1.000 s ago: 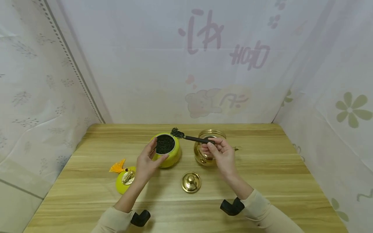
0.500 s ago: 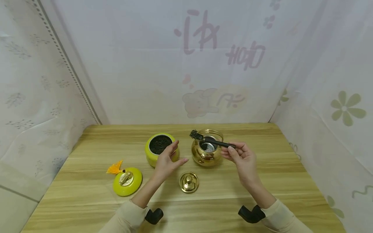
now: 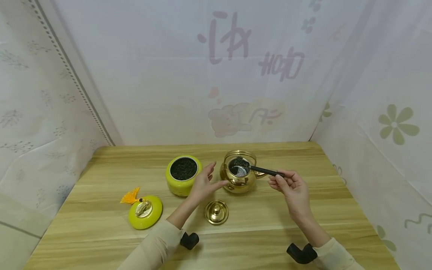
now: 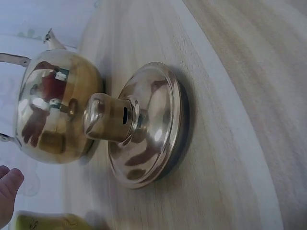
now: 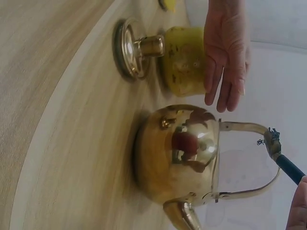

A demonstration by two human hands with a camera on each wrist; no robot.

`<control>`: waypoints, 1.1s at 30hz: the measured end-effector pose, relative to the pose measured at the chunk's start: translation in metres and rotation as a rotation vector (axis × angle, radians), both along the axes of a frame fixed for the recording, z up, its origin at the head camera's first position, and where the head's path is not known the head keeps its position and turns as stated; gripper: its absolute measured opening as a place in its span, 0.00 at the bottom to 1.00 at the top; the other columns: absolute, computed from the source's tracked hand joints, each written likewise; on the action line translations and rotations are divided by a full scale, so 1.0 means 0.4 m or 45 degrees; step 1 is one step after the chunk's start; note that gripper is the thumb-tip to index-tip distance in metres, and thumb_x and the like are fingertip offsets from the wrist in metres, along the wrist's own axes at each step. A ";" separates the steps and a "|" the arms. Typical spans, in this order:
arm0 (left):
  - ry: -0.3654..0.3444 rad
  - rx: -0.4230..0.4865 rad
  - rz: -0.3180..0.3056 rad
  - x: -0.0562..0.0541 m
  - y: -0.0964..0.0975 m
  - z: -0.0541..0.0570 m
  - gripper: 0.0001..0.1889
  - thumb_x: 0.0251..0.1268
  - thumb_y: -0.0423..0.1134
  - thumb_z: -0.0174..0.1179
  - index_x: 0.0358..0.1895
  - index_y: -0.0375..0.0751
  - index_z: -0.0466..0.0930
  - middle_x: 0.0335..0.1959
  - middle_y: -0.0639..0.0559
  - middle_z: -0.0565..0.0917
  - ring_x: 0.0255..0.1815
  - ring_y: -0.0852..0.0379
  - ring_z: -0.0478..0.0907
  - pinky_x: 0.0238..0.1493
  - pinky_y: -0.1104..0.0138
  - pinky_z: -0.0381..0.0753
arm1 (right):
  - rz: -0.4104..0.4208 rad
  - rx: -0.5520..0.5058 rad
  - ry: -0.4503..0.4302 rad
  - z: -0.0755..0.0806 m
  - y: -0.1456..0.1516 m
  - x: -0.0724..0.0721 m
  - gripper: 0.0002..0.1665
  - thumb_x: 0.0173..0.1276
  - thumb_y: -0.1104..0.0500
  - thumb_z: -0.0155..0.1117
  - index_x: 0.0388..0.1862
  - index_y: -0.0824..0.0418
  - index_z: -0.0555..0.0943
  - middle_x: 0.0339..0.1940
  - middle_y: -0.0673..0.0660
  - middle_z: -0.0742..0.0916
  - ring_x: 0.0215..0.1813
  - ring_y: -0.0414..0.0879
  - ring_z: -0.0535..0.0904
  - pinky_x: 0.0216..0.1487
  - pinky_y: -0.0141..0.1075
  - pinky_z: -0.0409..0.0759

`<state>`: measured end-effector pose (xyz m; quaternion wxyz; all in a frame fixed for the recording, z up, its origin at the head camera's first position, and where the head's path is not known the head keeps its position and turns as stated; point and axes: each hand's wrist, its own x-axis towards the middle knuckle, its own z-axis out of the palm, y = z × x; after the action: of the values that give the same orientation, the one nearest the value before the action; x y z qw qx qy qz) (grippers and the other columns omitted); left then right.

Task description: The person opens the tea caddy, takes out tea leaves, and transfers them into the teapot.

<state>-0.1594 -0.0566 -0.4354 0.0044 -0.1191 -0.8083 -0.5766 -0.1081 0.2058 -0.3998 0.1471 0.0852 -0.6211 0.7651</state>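
Observation:
My right hand (image 3: 293, 191) pinches the dark handle of a tea scoop (image 3: 266, 171). The scoop's head, heaped with dark tea leaves (image 3: 240, 162), is over the mouth of a gold teapot (image 3: 239, 184); a perforated strainer (image 3: 241, 171) shows inside. In the right wrist view the scoop head (image 5: 272, 143) is level with the teapot's raised handle (image 5: 244, 195), above the body. My left hand (image 3: 203, 186) holds nothing; its fingers are spread between the teapot and a yellow-green jar (image 3: 180, 186) full of tea leaves. Its thumb tip overlaps the teapot's side in the head view.
A gold teapot lid (image 3: 216, 213) with a knob lies in front of the teapot. To the left is the jar's yellow-green lid (image 3: 145, 219), with a gold ornament and orange tassel (image 3: 130, 196). The wooden table (image 3: 256, 232) meets a patterned cloth at its back edge.
The right hand has carried the loaded scoop rightward from beside the jar to over the teapot's mouth. The left hand has left the jar's side and moved right toward the teapot.

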 end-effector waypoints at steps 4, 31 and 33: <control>-0.016 -0.027 -0.009 -0.013 0.016 -0.009 0.44 0.52 0.40 0.70 0.69 0.28 0.57 0.70 0.34 0.61 0.69 0.37 0.60 0.65 0.53 0.68 | -0.028 0.038 -0.008 -0.008 0.004 -0.007 0.20 0.67 0.70 0.57 0.49 0.86 0.67 0.33 0.59 0.87 0.34 0.43 0.86 0.38 0.33 0.85; 0.077 -0.217 0.060 -0.048 0.067 -0.049 0.44 0.49 0.44 0.72 0.67 0.27 0.61 0.66 0.34 0.67 0.69 0.40 0.62 0.70 0.53 0.61 | -0.068 0.113 -0.094 -0.044 0.006 -0.042 0.19 0.66 0.69 0.58 0.49 0.84 0.68 0.32 0.56 0.87 0.34 0.42 0.86 0.39 0.33 0.84; 0.081 -0.227 0.060 -0.049 0.068 -0.050 0.44 0.49 0.44 0.72 0.67 0.27 0.61 0.66 0.34 0.67 0.68 0.40 0.63 0.70 0.53 0.61 | -0.068 0.120 -0.095 -0.045 0.006 -0.044 0.18 0.66 0.69 0.58 0.48 0.83 0.69 0.32 0.56 0.87 0.34 0.42 0.86 0.39 0.33 0.84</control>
<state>-0.1788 -0.0296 -0.4554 0.0330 -0.1181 -0.8585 -0.4979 -0.1256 0.2081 -0.4178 0.1402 0.0469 -0.6635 0.7334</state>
